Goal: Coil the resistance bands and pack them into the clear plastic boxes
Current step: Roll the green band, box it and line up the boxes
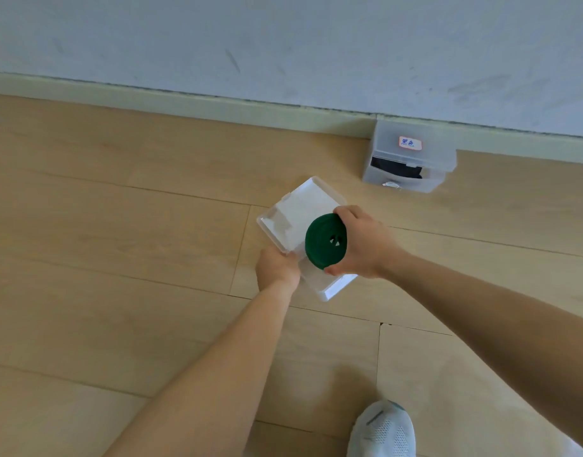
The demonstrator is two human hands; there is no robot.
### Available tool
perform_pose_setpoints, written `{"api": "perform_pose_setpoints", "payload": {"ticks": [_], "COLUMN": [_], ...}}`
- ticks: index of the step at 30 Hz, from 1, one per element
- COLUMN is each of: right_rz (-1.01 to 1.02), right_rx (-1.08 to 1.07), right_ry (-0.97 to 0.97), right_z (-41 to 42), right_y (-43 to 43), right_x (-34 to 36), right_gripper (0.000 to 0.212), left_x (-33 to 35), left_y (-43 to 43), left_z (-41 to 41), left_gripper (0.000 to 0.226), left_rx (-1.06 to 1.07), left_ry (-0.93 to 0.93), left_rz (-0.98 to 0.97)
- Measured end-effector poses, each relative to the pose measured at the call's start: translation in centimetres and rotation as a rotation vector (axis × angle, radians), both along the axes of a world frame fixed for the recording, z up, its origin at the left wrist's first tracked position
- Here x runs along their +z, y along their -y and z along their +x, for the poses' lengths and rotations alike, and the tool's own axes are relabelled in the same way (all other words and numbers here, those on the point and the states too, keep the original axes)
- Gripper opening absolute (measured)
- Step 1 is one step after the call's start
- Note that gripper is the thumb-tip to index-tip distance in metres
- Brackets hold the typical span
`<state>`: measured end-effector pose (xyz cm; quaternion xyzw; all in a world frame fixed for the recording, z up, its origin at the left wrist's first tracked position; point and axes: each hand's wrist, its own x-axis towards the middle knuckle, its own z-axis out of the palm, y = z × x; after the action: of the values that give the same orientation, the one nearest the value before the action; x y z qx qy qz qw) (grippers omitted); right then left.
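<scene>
Right hand (366,247) pinches springy green coiled resistance band (325,241) by its rim, left hand (276,270) gripping light clear plastic box (300,209) beneath.

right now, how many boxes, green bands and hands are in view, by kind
clear plastic boxes: 2 (open box, labelled box)
green coiled band: 1
hands: 2 (left hand, right hand)
total: 5
The labelled box holds something dark, too hidden to count.
</scene>
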<state>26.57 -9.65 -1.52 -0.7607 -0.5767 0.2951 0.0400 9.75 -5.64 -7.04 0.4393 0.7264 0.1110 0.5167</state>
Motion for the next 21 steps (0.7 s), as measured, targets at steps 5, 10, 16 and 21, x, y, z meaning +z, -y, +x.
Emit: {"api": "perform_pose_setpoints", "payload": {"ticks": [5,10,16,21], "right_rz": [0.013,-0.075,-0.065,-0.043], "right_rx": [-0.099,-0.068,-0.166,-0.309], "right_ry": [-0.065,-0.16,-0.025,0.028], "right_z": [-0.6,0.1,-1.6,-2.1], "right_y": [2.2,3.0,3.7,4.3], "right_x": [-1.8,-2.8,-4.4,-5.4], "right_gripper": [0.111,0.097,0.109,0.112], "left_x": [0.2,0.1,-1.0,-0.9], "left_y": [-0.2,0.2,0.0,0.2], "left_z": [0.0,1.0,1.2,1.0], "left_gripper": [0.033,0.022,0.027,0.021], "left_rx": [-0.024,-0.224,-0.4,-0.449], "left_ry": [-0.045,-0.088,-0.103,-0.109], "left_rz": [0.165,0.365,0.44,0.435]}}
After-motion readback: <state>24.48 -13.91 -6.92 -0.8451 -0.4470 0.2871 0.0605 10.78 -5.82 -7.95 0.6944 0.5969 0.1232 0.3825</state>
